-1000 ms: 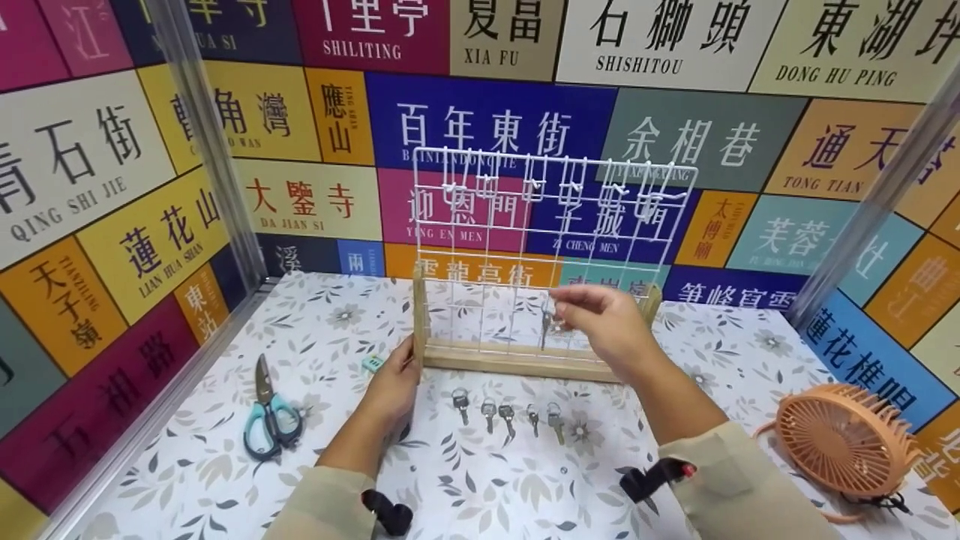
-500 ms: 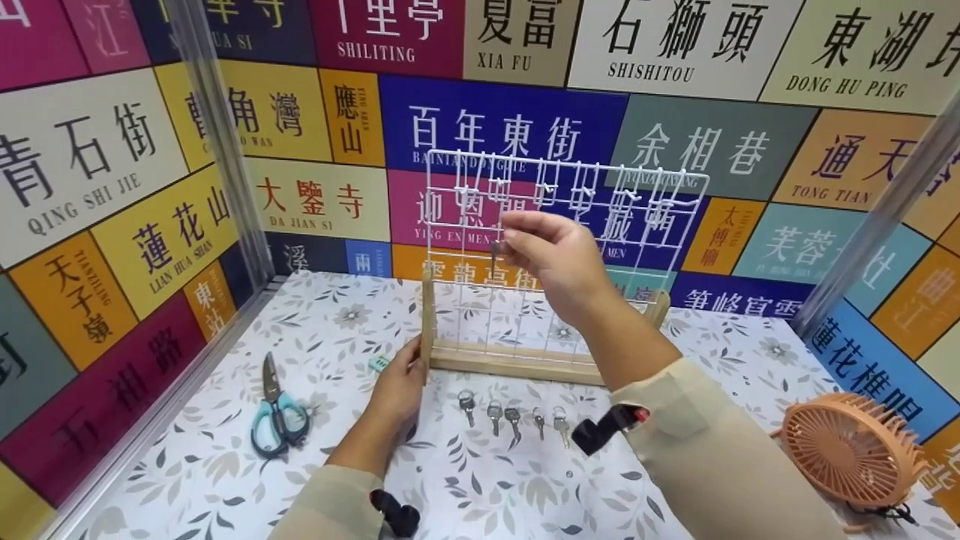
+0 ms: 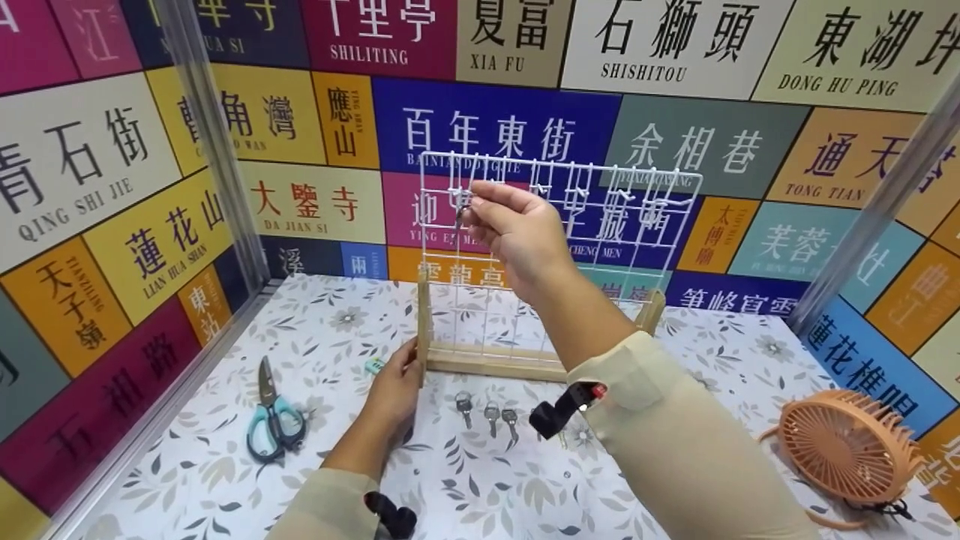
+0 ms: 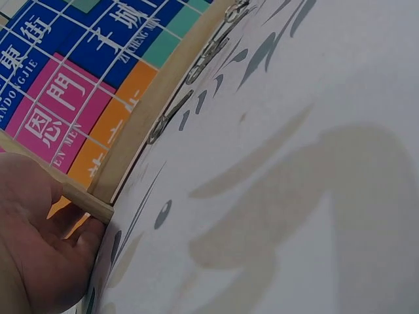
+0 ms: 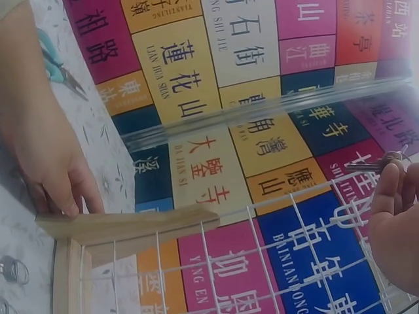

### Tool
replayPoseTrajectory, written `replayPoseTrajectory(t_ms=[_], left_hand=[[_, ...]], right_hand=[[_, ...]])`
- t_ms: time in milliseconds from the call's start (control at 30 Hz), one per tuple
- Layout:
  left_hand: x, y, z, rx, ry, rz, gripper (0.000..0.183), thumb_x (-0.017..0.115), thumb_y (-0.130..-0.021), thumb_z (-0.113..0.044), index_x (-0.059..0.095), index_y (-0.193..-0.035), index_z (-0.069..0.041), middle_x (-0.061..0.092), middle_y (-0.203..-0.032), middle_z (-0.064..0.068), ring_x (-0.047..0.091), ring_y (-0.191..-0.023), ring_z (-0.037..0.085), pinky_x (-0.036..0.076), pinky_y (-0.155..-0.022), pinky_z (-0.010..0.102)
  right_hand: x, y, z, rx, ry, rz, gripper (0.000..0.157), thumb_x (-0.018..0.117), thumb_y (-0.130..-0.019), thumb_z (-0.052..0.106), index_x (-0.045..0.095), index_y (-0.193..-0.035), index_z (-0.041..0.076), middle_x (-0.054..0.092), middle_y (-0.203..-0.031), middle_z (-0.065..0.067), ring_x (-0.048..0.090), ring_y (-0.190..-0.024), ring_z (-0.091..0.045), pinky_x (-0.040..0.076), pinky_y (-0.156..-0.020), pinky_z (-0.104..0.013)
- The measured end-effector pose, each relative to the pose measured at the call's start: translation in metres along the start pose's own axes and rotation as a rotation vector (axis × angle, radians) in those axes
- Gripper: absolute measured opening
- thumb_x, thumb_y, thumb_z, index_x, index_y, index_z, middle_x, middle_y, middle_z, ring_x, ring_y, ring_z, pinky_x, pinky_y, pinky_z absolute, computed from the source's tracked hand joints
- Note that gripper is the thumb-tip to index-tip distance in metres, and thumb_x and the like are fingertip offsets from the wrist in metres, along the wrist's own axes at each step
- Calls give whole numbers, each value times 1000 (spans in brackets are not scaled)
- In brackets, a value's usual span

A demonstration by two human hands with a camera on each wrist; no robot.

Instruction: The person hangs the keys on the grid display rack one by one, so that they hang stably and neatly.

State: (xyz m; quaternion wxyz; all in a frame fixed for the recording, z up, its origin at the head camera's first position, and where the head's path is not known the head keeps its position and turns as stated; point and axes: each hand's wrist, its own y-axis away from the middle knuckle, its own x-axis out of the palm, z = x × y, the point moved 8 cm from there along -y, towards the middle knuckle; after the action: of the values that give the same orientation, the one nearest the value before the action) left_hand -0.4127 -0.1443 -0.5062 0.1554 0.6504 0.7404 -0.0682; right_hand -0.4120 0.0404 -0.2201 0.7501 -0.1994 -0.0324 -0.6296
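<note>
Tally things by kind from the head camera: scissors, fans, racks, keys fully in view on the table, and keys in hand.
Scissors: 1
Fan: 1
Rack: 1
Table keys: 3
Held key, in the right hand: 1
Total: 7
Any keys hidden from this camera aren't counted.

Right grip (image 3: 525, 232) raised, fingertips (image 3: 486, 205) pinched, left grip (image 3: 396, 384) lower, curled, both forearms (image 3: 589, 319) extended.

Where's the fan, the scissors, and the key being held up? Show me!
Fan (image 3: 841, 447): head view, front grille.
Scissors (image 3: 271, 405): head view, where blades meet handles.
Key (image 5: 364, 166): right wrist view, its blade.
</note>
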Motion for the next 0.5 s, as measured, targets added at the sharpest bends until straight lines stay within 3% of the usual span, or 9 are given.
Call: replayPoseTrajectory(t_ms=[267, 500], left_hand=[[-1, -1, -2, 70, -43, -16, 52, 43, -116, -29, 37, -168, -28, 49, -168, 6, 48, -155, 35, 39, -128, 56], [-1, -2, -1, 51, -49, -12, 53, 42, -116, -30, 36, -168, -32, 46, -170, 5, 45, -157, 34, 35, -130, 57]], right_hand=[[9, 3, 0, -20, -65, 28, 24, 67, -103, 1, 73, -126, -5, 74, -100, -10, 72, -85, -19, 64, -78, -25], [8, -1, -4, -10, -19, 18, 22, 68, -103, 2, 76, -124, -1, 74, -110, -15, 73, -89, -18, 65, -84, -26]])
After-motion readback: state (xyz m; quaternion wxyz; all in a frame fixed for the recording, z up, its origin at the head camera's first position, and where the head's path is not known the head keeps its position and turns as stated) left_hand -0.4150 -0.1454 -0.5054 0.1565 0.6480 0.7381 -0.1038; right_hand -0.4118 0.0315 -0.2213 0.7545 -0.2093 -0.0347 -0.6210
